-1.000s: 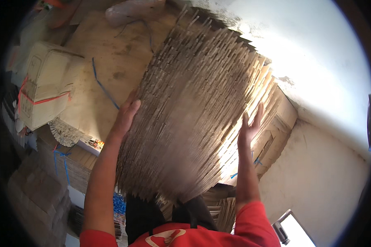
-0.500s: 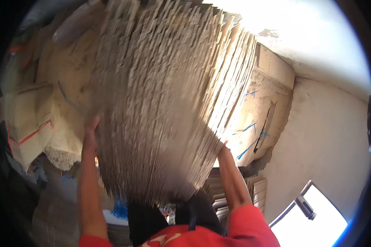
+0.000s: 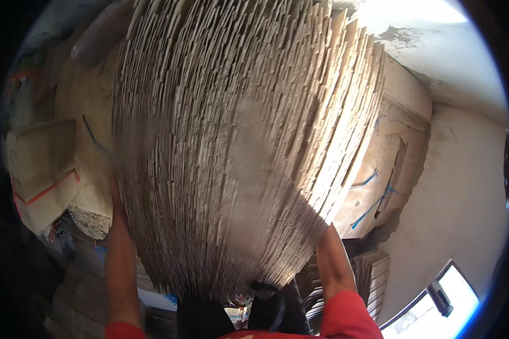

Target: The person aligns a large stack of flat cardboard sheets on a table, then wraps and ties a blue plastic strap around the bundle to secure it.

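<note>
A thick stack of flat cardboard sheets (image 3: pixel 226 152), standing on edge and side by side, fills the middle of the view. My left hand (image 3: pixel 116 199) presses against its left side, low down. On the opposite side my right hand (image 3: pixel 327 236) holds the lower right edge. The stack hangs in front of my legs, clasped between both hands. My fingers are mostly hidden behind the cardboard. Bright light falls on the sheets at the right end, while the rest lies in shade.
Behind the stack on the right are large cardboard pieces (image 3: pixel 362 203) with blue straps. A carton (image 3: pixel 42 164) with red strapping stands at the left. More sheets (image 3: pixel 373 277) lean by the pale wall (image 3: pixel 458 186); a bright window-like opening (image 3: pixel 455 294) is at the lower right.
The stack looks larger and closer to me, its right end further right and its lower edge nearer my legs. Both hands have kept their hold and moved along with it.
</note>
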The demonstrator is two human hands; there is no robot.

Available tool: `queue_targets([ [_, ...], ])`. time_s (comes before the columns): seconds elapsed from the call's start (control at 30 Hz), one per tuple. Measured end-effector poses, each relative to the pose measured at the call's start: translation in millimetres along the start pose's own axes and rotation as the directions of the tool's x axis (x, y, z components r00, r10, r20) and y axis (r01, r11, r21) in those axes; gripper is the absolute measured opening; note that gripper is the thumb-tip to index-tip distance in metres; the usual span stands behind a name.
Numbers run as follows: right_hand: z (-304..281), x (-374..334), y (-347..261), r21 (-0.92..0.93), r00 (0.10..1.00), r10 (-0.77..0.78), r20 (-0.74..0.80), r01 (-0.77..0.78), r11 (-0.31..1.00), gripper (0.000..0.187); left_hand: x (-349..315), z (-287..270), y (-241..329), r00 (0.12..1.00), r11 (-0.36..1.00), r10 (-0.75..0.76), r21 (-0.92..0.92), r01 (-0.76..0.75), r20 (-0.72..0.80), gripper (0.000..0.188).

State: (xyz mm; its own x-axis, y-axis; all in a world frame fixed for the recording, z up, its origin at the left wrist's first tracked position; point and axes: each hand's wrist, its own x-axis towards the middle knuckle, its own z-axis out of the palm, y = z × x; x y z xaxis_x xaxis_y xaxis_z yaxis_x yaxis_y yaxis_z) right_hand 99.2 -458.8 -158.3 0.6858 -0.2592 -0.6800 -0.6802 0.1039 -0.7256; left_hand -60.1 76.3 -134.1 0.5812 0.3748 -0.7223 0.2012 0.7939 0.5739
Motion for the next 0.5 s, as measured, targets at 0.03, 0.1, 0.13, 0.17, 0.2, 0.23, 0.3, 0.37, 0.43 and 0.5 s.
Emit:
queue_targets([
  [0.03, 1.3, -0.1, 4.4, 0.0, 1.0, -0.002, 0.014, 0.002, 1.0, 0.076, 0.5, -5.7, 1.2, 1.0, 1.0, 0.018, 0.015, -0.018, -0.013, 0.087],
  [0.1, -3.8, -6.1, 4.1, 0.01, 1.0, -0.027, 0.005, 0.027, 1.0, 0.076, 14.8, -9.6, 0.3, 0.999, 0.999, 0.038, 0.018, -0.038, 0.0, 0.086],
  [0.13, -5.3, -8.8, 6.8, 0.005, 0.999, -0.038, 0.004, 0.038, 0.999, 0.076, 19.1, -14.0, 0.6, 0.999, 0.999, 0.041, 0.02, -0.041, 0.006, 0.086],
  [0.17, -6.1, -12.0, 8.9, 0.011, 0.999, -0.045, 0.007, 0.045, 0.999, 0.076, 22.1, -18.9, 0.4, 0.999, 0.998, 0.053, 0.02, -0.053, 0.008, 0.086],
  [0.2, -6.2, -14.2, 8.2, 0.007, 0.998, -0.057, 0.009, 0.057, 0.998, 0.076, 26.0, -22.1, 0.4, 0.998, 0.998, 0.062, 0.019, -0.062, 0.015, 0.085],
  [0.23, -12.2, -19.9, 9.5, 0.012, 0.997, -0.073, 0.012, 0.073, 0.997, 0.076, 28.9, -24.1, -1.0, 0.997, 0.997, 0.075, 0.017, -0.075, 0.025, 0.085],
  [0.3, -24.1, -37.4, 17.4, 0.02, 0.997, -0.077, 0.027, 0.076, 0.997, 0.076, 19.5, -35.3, -2.5, 0.994, 0.994, 0.109, 0.024, -0.109, 0.02, 0.084],
  [0.37, -40.4, -56.5, 25.5, 0.014, 0.999, -0.054, 0.004, 0.054, 0.998, 0.077, 23.6, -40.7, -5.6, 0.994, 0.993, 0.107, 0.047, -0.108, 0.009, 0.084],
  [0.43, -53.8, -77.0, 33.9, 0.015, 0.998, -0.054, -0.014, 0.054, 0.998, 0.077, 19.4, -48.2, -7.9, 0.993, 0.992, 0.115, 0.057, -0.115, 0.006, 0.083],
  [0.5, -76.2, -105.1, 38.0, 0.018, 0.997, -0.047, -0.053, 0.048, 0.999, 0.077, 24.6, -48.5, -14.2, 0.994, 0.992, 0.111, 0.061, -0.111, 0.012, 0.083],
])
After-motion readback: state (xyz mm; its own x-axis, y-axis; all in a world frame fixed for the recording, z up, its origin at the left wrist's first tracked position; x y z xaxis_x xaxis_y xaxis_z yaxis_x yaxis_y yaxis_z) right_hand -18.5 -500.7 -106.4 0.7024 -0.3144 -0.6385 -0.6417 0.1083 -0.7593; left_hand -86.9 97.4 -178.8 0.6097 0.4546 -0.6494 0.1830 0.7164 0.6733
